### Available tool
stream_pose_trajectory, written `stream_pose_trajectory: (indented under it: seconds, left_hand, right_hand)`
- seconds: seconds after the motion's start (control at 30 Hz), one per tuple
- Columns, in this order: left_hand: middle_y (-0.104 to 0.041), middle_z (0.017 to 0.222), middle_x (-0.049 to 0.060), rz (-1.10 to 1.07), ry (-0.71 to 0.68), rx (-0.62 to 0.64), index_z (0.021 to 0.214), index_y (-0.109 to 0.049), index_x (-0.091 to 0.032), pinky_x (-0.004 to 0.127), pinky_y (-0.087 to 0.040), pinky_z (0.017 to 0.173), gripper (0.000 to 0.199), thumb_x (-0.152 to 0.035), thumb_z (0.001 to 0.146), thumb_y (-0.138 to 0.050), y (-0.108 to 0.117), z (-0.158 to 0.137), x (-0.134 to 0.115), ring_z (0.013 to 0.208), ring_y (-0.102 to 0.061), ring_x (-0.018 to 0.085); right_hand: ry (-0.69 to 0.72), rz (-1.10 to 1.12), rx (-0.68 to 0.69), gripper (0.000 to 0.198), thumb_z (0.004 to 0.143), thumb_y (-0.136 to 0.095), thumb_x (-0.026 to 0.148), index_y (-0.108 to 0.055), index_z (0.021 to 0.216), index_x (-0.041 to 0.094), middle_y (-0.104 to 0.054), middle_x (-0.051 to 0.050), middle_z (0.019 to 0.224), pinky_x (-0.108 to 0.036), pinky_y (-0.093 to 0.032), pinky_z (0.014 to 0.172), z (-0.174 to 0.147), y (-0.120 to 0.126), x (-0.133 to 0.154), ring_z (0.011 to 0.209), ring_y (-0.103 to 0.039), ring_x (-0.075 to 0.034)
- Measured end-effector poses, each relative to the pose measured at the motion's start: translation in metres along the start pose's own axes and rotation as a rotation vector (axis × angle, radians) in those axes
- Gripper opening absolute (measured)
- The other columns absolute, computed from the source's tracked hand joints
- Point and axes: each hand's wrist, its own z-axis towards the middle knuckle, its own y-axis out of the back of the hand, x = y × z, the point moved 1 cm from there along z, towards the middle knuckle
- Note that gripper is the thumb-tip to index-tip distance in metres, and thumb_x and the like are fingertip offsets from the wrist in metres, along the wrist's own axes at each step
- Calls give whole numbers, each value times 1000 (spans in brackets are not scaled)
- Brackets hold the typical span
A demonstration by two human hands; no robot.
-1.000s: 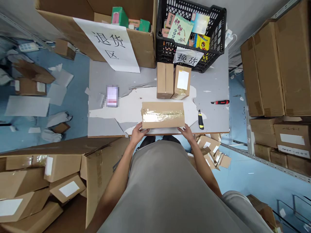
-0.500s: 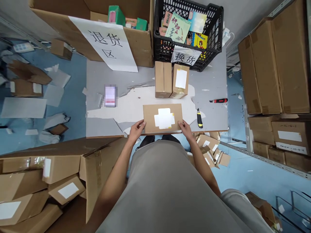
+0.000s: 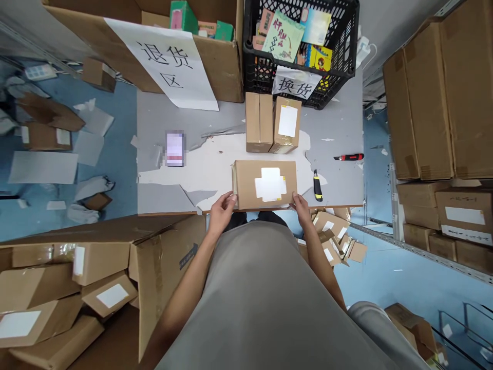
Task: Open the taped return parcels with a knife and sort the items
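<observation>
A brown cardboard box [image 3: 246,185] with a white cross-shaped label [image 3: 270,184] on its top is at the table's front edge, its left side face partly showing. My left hand [image 3: 223,210] grips its lower left corner with thumb and fingers. At the lower right corner, my right hand [image 3: 301,208] pinches the box; the fingertips beneath are partly hidden. To the right of the box lies a black and yellow utility knife [image 3: 317,186]. Behind it, a plain carton [image 3: 259,123] and a labelled carton [image 3: 280,141] stand side by side.
A large open carton [image 3: 227,72] and a black plastic crate [image 3: 254,72] holding booklets stand at the table's back. A phone [image 3: 175,149] lies left, a red utility knife [image 3: 349,156] right. A big box [image 3: 169,272] of parcels stands lower left; stacked cartons [image 3: 427,103] line the right.
The held box has shifted a little to the right and turned so that its left side shows. Both hands have moved right with it.
</observation>
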Motion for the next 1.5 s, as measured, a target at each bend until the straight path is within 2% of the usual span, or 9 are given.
stream_pose_trajectory:
  seconds: [0.13, 0.27, 0.5, 0.67, 0.83, 0.97, 1.17, 1.27, 1.5]
  left_hand:
    - [-77, 153, 13, 12, -87, 312, 143, -81, -23, 56, -52, 131, 77, -81, 93, -76, -23, -33, -56, 142, -73, 40]
    - [-61, 172, 6, 137, -263, 570, 148, -80, -30, 59, -42, 139, 63, -71, 100, -74, -44, -53, -95, 166, -52, 39]
    - [-44, 184, 5, 292, -391, 640, 159, -72, -32, 55, -52, 133, 62, -64, 106, -68, -59, -60, -102, 174, -38, 37]
    - [-57, 176, 7, 471, -382, 453, 162, -67, -25, 50, -47, 137, 60, -59, 113, -57, -44, -62, -91, 164, -55, 32]
    - [-80, 147, 12, 452, -231, 101, 153, -72, -25, 50, -62, 119, 58, -59, 105, -71, -18, -33, -44, 132, -79, 37]
    - [-80, 143, 20, 200, -56, -56, 142, -73, -16, 52, -65, 113, 61, -50, 93, -84, -4, 3, 4, 130, -79, 37]
    - [-78, 146, 19, -279, 104, -146, 130, -73, -18, 52, -58, 124, 67, -46, 76, -101, 18, 25, 53, 139, -73, 35]
    - [-80, 137, 15, -483, 200, -220, 128, -73, -21, 48, -59, 120, 60, -40, 79, -102, 36, 27, 68, 136, -75, 30]
    - [-78, 93, 2, -692, 426, -395, 107, -71, -19, 24, -61, 89, 7, -24, 106, -77, 66, 30, 83, 83, -75, 12]
  right_hand:
    - [-69, 114, -122, 85, 89, -63, 92, -78, 133, 20, -81, -16, 144, -48, -68, 111, 16, 26, -17, 137, -75, -33]
    - [-90, 101, -145, 85, 92, -55, 91, -77, 136, 21, -84, -15, 138, -51, -69, 108, 28, 39, -27, 131, -80, -32]
    - [-152, 171, -189, 73, 97, -58, 85, -79, 128, 22, -88, -12, 123, -46, -71, 99, 30, 40, -25, 113, -84, -29]
    - [-137, 120, -174, 67, 92, -66, 83, -77, 112, 21, -87, -13, 117, -40, -70, 96, 18, 36, -12, 104, -82, -27]
    - [11, -65, -50, 65, 94, -64, 85, -74, 102, 22, -84, -13, 115, -40, -68, 97, -3, 15, 7, 110, -79, -29]
    - [152, -294, 41, 66, 96, -62, 84, -75, 113, 21, -84, -16, 122, -46, -64, 107, -18, -10, 22, 118, -79, -32]
    - [341, -626, 111, 56, 108, -62, 60, -74, 141, 17, -79, -20, 139, -51, -61, 115, -58, -38, 61, 133, -74, -35]
    - [440, -763, 213, 63, 111, -63, 54, -65, 161, 14, -68, -23, 160, -52, -55, 127, -91, -59, 87, 150, -65, -37]
    - [662, -980, 580, 65, 117, -58, 45, -53, 172, 11, -38, -22, 187, -50, -53, 132, -148, -134, 134, 166, -52, -37]
